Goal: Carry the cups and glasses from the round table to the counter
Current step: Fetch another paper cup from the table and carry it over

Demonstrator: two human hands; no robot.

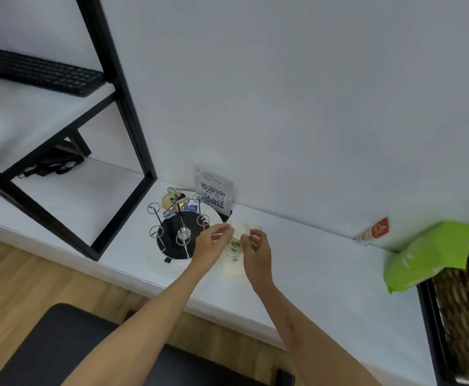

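Note:
A stack of white cups (234, 253) with green leaf prints stands on a pale saucer on the white counter (325, 274). My left hand (213, 240) is at the left side of the top cup's rim, fingers curled around it. My right hand (257, 246) pinches the rim from the right. The stack is partly hidden behind both hands. Whether the fingers grip or only touch the cup is blurred.
A metal cup rack (176, 232) with a black round base stands just left of the cups. A QR-code sign (213, 195) leans on the wall behind. Black shelving (121, 107) rises at left. A green package (428, 254) and a small carton (374, 228) lie right.

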